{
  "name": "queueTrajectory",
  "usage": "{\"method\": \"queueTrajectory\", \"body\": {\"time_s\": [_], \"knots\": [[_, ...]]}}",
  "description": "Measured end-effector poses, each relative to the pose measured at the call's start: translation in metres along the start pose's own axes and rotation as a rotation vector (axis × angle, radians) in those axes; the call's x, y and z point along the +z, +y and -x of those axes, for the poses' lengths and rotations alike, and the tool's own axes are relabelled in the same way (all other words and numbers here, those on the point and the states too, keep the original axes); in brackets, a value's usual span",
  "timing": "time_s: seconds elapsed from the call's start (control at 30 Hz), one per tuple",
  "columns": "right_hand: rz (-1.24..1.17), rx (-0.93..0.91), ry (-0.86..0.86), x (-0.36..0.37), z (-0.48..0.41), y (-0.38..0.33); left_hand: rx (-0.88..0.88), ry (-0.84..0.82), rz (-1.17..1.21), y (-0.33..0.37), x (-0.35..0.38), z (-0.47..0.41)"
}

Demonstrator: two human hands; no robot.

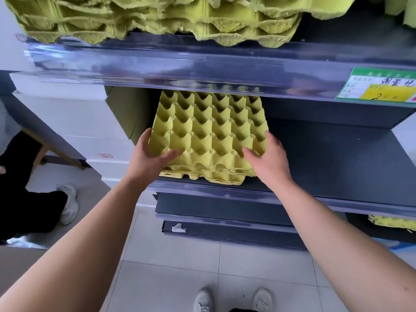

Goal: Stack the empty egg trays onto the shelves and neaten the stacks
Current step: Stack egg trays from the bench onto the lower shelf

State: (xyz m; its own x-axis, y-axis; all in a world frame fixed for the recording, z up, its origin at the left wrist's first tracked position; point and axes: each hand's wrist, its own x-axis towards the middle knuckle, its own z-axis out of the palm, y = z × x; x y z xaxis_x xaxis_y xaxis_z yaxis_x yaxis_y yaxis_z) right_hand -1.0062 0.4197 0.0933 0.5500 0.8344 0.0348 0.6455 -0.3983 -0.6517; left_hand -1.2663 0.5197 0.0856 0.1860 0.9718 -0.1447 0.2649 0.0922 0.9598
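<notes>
My left fingers (pixel 145 136) curl round the left side of the small stack (pixel 207 136) of yellow egg trays, and my left thumb (pixel 171 154) lies on top of it. My right fingers (pixel 273 137) curl round the right side, with my right thumb (pixel 249 153) on top too. So my left hand (pixel 148 158) and my right hand (pixel 267 158) both grip the stack near its front corners.

All the little cups in the top tray are empty. The trays under it poke out a bit at the front, so the edges do not line up. The stack sits on the middle shelf (pixel 337 158), and the bare dark shelf runs off to the right of it.

Above the stack is the top shelf (pixel 202 64). It holds a big pile (pixel 157 16) of greenish egg trays that hang over its front edge.

Up and to the right of the stack, a green and yellow price label (pixel 380 86) is stuck on that shelf's front. It has some handwriting that is too blurry for me to read, and a number 2.

Down and to the right of the stack, a lower shelf holds another yellow tray (pixel 391 221), half hidden.

Left of the stack are white boxes (pixel 78 131); one has a small red mark (pixel 105 155) that I cannot read.

Below the stack are my white shoes (pixel 234 300) on the tiled floor (pixel 180 255).
</notes>
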Motion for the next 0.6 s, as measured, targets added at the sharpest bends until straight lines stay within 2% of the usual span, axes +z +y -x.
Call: {"method": "queueTrajectory", "body": {"time_s": [0.2,0.3,0.4,0.53,0.6], "knots": [[0.052,0.041,-0.092,0.010,0.002,0.009,-0.020,-0.036,-0.221,-0.005,0.006,-0.003],[0.051,0.042,-0.110,0.007,0.000,0.010,0.000,-0.025,-0.245,-0.006,0.008,0.001],[0.085,0.023,-0.119,0.000,0.000,0.012,0.066,0.004,-0.347,0.003,0.011,0.007],[0.118,-0.061,-0.066,-0.018,0.008,0.007,0.228,0.087,-0.682,0.017,0.019,0.013],[0.146,-0.127,-0.033,-0.032,0.018,0.006,0.315,0.070,-0.802,0.029,0.032,0.022]]}}
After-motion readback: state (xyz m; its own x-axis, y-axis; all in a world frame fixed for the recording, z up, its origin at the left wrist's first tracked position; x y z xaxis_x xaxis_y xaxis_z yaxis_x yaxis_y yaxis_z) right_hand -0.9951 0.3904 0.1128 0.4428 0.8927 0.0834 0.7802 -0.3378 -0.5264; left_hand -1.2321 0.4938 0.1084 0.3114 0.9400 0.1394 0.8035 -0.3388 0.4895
